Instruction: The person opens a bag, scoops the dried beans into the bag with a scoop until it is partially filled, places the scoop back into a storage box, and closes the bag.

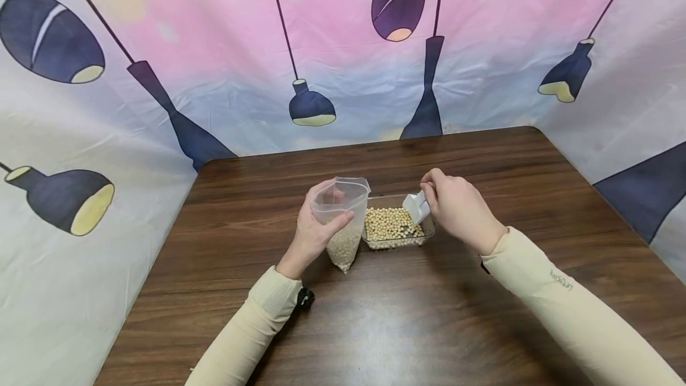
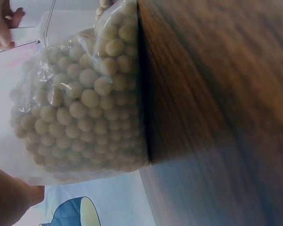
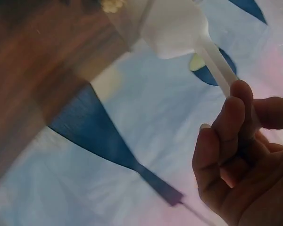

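Note:
My left hand (image 1: 312,226) grips a clear plastic bag (image 1: 347,242) by its upper part, and the bag's mouth gapes upward. Pale yellow soybeans fill its lower portion, seen close up through the bag (image 2: 80,108) in the left wrist view. Beside the bag stands a clear plastic tray (image 1: 393,245) with soybeans (image 1: 387,223) spread over its bottom. Between thumb and fingers, my right hand (image 1: 462,208) pinches the handle of a small white scoop (image 1: 415,208). This scoop is tilted over the tray's right side; what its bowl contains is hidden.
The brown wooden table (image 1: 257,195) extends around the tray on all sides. A patterned cloth backdrop (image 1: 225,28) with printed lamps hangs behind the table and along its sides. A dark wrist strap piece (image 1: 305,298) shows under the left sleeve.

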Demonstrator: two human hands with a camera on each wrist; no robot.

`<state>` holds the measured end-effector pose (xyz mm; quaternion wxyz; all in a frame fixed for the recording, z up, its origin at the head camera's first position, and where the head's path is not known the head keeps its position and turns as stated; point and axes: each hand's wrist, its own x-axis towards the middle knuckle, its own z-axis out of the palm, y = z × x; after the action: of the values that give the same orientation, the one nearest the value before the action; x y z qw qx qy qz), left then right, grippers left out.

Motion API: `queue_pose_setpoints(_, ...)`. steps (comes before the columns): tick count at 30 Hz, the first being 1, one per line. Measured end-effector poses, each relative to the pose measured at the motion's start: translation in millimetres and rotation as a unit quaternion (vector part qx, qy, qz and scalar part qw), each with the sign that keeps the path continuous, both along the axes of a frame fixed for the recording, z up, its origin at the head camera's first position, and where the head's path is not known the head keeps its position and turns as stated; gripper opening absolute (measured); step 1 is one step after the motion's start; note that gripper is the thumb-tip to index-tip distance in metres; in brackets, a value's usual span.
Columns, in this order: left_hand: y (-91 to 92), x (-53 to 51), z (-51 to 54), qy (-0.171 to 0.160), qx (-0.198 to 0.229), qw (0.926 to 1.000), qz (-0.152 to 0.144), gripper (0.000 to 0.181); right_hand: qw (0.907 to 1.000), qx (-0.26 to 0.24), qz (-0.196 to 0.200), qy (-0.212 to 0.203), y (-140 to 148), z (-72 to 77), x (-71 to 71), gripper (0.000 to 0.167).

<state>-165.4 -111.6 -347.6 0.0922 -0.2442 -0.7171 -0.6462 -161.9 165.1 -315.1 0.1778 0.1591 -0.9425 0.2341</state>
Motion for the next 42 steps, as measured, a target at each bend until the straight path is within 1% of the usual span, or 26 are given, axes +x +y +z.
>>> queue_pose_setpoints(3,0.0,0.2,-0.9,0.001,0.002,1.0,0.0,0.064,0.9967,-0.052,-0.017,-0.06,9,-3.3,-7.8,0.019)
queue_pose_setpoints(5,-0.2,-0.1,-1.6,0.003,0.003,1.0,-0.001,0.064,0.9898,-0.09,-0.021,-0.108,15,-6.0,-12.7,0.02)
queue_pose_setpoints(7,-0.2,-0.1,-2.3,0.004,0.003,1.0,-0.002,0.064,0.9803,-0.121,-0.021,-0.155,20,-9.8,-16.1,0.021)
queue_pose_setpoints(9,-0.2,0.0,-2.7,0.004,0.004,1.0,-0.003,0.064,0.9677,-0.153,-0.016,-0.199,23,-14.0,-17.7,0.023)
queue_pose_setpoints(10,-0.1,0.0,-2.9,0.005,0.005,1.0,-0.004,0.064,0.96,-0.171,-0.012,-0.221,24,-16.9,-18.7,0.023)
queue_pose_setpoints(14,0.5,0.1,-2.9,0.004,0.008,0.9999,-0.006,0.064,0.924,-0.249,0.012,-0.29,23,-27.5,-20.2,0.026)
queue_pose_setpoints(15,0.6,0.0,-2.8,0.004,0.009,0.9999,-0.006,0.063,0.9172,-0.261,0.017,-0.3,23,-30.4,-20.7,0.026)
queue_pose_setpoints(17,0.9,0.0,-2.6,0.004,0.011,0.9999,-0.006,0.063,0.9035,-0.287,0.026,-0.318,21,-35.9,-21.0,0.026)
queue_pose_setpoints(21,1.3,0.0,-2.7,0.004,0.014,0.9999,-0.006,0.063,0.8831,-0.327,0.023,-0.336,19,-44.7,-20.9,0.028)
queue_pose_setpoints(23,1.4,0.1,-2.7,0.003,0.015,0.9999,-0.006,0.063,0.8706,-0.351,0.021,-0.344,19,-47.5,-20.4,0.029)
queue_pose_setpoints(28,1.2,0.4,-2.7,0.0,0.015,0.9999,-0.006,0.063,0.8566,-0.377,0.019,-0.351,23,-51.7,-20.0,0.032)
queue_pose_setpoints(29,1.1,0.4,-2.7,0.0,0.015,0.9999,-0.007,0.063,0.8524,-0.386,0.017,-0.353,24,-52.4,-20.2,0.032)
queue_pose_setpoints(33,0.3,0.2,-2.8,0.001,0.013,0.9999,-0.007,0.064,0.8343,-0.421,0.012,-0.355,33,-56.2,-22.4,0.035)
queue_pose_setpoints(36,-0.4,0.3,-2.6,0.003,0.012,0.9999,-0.005,0.064,0.8164,-0.447,0.01,-0.366,41,-59.0,-24.1,0.036)
queue_pose_setpoints(38,-0.6,0.3,-2.4,0.003,0.011,0.9999,-0.005,0.063,0.8066,-0.458,0.008,-0.374,46,-60.2,-24.6,0.038)
queue_pose_setpoints(40,-0.6,0.1,-2.5,0.003,0.01,0.9999,-0.006,0.063,0.7965,-0.469,0.008,-0.381,50,-59.4,-24.4,0.041)
queue_pose_setpoints(42,-0.4,-0.3,-2.4,0.002,0.01,0.9999,-0.007,0.063,0.7898,-0.48,0.012,-0.382,54,-56.3,-24.0,0.045)
